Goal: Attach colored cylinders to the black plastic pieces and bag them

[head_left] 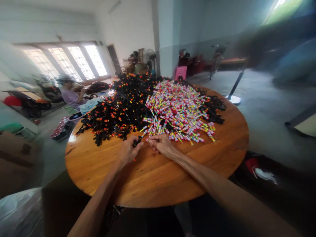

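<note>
A small black piece [137, 141] is pinched by the left hand [128, 152]; right hand [161, 145] fingers curled together.

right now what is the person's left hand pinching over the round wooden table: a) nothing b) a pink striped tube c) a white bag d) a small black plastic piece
d: the left hand pinches a small black plastic piece above the round wooden table, close to the right hand.
</note>
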A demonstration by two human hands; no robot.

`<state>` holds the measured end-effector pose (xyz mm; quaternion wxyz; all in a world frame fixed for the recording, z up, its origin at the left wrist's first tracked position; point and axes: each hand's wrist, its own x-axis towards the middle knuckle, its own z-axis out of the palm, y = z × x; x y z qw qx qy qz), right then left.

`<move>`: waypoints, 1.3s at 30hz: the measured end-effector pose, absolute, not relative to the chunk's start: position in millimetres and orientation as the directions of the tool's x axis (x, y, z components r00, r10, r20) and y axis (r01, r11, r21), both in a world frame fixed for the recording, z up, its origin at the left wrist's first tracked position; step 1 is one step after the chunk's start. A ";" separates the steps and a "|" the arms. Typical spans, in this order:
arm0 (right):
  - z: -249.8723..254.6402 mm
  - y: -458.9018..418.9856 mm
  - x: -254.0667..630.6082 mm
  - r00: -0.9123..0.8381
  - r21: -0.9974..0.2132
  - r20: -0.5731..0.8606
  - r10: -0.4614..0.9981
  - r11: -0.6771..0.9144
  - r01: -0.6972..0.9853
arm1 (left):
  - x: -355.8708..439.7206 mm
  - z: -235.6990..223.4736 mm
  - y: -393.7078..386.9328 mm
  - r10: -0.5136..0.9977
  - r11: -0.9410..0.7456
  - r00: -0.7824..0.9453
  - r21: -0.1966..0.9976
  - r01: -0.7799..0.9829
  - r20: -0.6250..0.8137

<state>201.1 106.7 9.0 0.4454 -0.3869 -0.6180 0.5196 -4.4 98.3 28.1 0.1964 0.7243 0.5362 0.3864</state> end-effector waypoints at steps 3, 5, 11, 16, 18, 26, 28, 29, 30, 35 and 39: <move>6.5 107.3 200.0 -0.281 -0.997 0.079 0.956 0.074 -0.029 | -5.3 22.7 93.0 0.858 -0.507 0.362 0.484 0.713 0.365; 5.0 108.3 200.4 -0.286 -0.998 0.059 0.956 0.053 -0.028 | -6.2 21.0 92.1 0.825 -0.561 0.453 0.390 0.730 0.338; 3.6 111.4 202.9 -0.318 -1.000 0.018 0.948 0.022 0.009 | -4.8 19.4 96.5 0.835 -0.547 0.482 0.312 0.777 0.266; 6.6 109.8 202.0 -0.345 -0.996 0.040 0.938 0.063 0.056 | -5.7 24.9 99.6 0.824 -0.558 0.519 0.167 0.813 0.226; 6.8 109.2 201.0 -0.348 -0.993 0.049 0.936 0.082 0.080 | -6.7 28.8 100.0 0.799 -0.577 0.553 0.038 0.816 0.235; 1.1 110.3 196.1 -0.372 -0.979 0.128 0.919 0.177 0.102 | -6.6 37.2 102.9 0.731 -0.616 0.655 -0.229 0.754 0.191; 0.3 110.4 195.0 -0.348 -0.984 0.109 0.931 0.150 0.093 | -7.1 34.9 103.6 0.727 -0.623 0.663 -0.234 0.746 0.177; 0.1 110.4 194.5 -0.330 -0.987 0.096 0.939 0.133 0.091 | -7.4 33.1 103.4 0.730 -0.621 0.660 -0.232 0.748 0.175; 0.2 110.3 194.2 -0.315 -0.989 0.086 0.945 0.119 0.088 | -7.6 31.1 102.6 0.735 -0.616 0.654 -0.229 0.754 0.177; 2.1 109.6 195.1 -0.334 -0.992 0.078 0.939 0.105 0.066 | -6.9 21.3 95.4 0.752 -0.605 0.625 -0.155 0.781 0.208; 3.6 110.1 197.5 -0.330 -0.992 0.076 0.941 0.104 0.067 | -5.8 19.4 91.7 0.755 -0.613 0.621 -0.110 0.782 0.209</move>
